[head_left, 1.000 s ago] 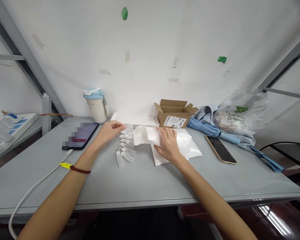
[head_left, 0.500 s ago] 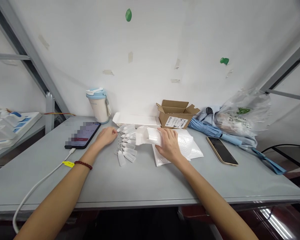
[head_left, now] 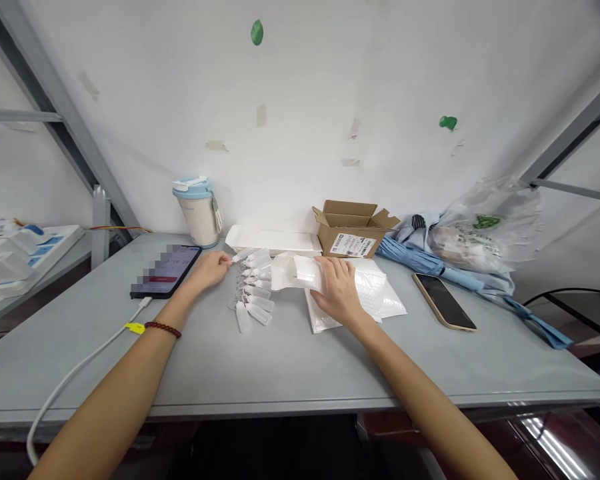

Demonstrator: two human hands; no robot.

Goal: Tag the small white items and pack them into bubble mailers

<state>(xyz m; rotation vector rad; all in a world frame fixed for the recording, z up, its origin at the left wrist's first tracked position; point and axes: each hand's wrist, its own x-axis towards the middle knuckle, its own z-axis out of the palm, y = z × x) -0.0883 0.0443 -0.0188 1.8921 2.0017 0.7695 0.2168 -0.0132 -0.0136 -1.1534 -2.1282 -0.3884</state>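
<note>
Left hand point(head_left: 210, 270) pinching translucent tag point(head_left: 243, 255) by its left end, right hand point(head_left: 339, 288) curled over white packet point(head_left: 307, 273)

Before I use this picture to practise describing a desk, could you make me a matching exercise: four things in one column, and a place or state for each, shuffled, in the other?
Things
1. Topmost bubble mailer
2. Small whitish tags
3. Cardboard box
4. Cup

Places and states
A. Open, with its flaps spread
B. Gripped by the right hand
C. Topped with a blue lid
D. Fanned out on the grey table, between the left hand and the right

Right pairs
1-B, 2-D, 3-A, 4-C
</note>
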